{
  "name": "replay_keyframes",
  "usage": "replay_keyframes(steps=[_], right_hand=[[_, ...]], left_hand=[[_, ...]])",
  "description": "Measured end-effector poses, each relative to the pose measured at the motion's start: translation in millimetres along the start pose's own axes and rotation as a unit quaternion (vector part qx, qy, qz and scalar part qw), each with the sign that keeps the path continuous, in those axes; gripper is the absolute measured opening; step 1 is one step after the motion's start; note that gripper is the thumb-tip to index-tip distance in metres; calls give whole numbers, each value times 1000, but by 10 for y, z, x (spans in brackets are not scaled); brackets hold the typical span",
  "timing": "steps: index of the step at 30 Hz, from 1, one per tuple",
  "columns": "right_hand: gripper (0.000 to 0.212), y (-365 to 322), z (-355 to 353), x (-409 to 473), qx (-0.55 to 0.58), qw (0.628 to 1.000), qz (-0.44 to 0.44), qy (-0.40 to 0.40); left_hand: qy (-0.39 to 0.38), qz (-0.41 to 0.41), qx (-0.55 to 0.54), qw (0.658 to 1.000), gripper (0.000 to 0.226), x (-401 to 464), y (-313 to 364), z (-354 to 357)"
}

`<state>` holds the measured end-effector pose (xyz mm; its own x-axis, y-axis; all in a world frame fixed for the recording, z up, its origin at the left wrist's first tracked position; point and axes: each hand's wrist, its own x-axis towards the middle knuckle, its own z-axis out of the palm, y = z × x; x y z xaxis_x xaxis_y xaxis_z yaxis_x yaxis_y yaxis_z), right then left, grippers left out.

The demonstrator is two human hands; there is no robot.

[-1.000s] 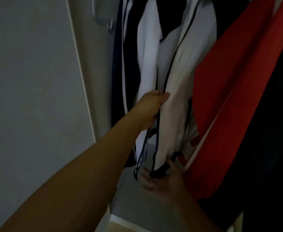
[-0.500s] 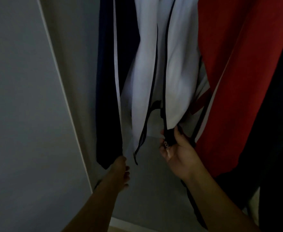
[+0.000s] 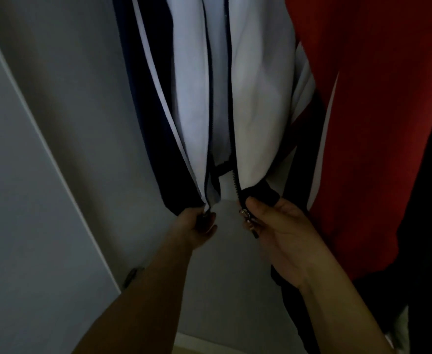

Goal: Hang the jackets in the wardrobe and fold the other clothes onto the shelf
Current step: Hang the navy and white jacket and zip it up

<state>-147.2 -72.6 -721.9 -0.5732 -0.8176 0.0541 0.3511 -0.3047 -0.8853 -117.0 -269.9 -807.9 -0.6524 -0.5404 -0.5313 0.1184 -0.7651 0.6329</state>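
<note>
A pale grey wall (image 3: 18, 200) fills the left side of the view, dim and plain. Along it runs a light vertical edge strip (image 3: 56, 159), slanting from the upper left down toward the lower middle. Just right of the strip is a darker grey inner panel (image 3: 89, 103), in shadow. Near the foot of the strip sits a small dark fitting (image 3: 132, 274), too blurred to identify. At the bottom edge, a pale band of skirting or ledge (image 3: 197, 342) shows, with a strip of tan floor (image 3: 192, 350) below it.
</note>
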Motion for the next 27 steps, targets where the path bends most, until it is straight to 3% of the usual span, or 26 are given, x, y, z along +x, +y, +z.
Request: replay_keyframes(steps=[1, 3, 6, 8, 11, 13, 16, 22, 27], right_hand=[[53, -5, -16, -11, -13, 1000, 10, 6], [40, -21, -29, -28, -25, 999, 23, 29], [25, -15, -46, -80, -27, 997, 44, 52], [26, 2, -46, -116, -29, 997, 56, 44], [25, 7, -2, -146, -23, 997, 66, 31], [29, 14, 37, -147, -34, 997, 73, 18], [19, 27, 113, -158, -49, 996, 71, -10], [10, 82, 210, -148, 8, 998, 46, -29], [15, 131, 207, -135, 13, 999, 34, -28]], left_hand=[[-51, 2, -7, 999, 13, -111, -30, 3], [-159, 13, -17, 987, 20, -376, -108, -39], [-256, 26, 19, 966, 23, -834, -154, -114], [-286, 54, 65, 954, 43, -1111, -102, -128], [-271, 118, 128, 947, 57, -1389, 21, -126], [-277, 167, 97, 941, 56, -1506, 75, -127], [-349, 214, -2, 912, 37, -1625, 88, -100], [-227, 384, 75, 892, 31, -1617, 6, -55], [-202, 357, 55, 910, 29, -1621, 1, -24]])
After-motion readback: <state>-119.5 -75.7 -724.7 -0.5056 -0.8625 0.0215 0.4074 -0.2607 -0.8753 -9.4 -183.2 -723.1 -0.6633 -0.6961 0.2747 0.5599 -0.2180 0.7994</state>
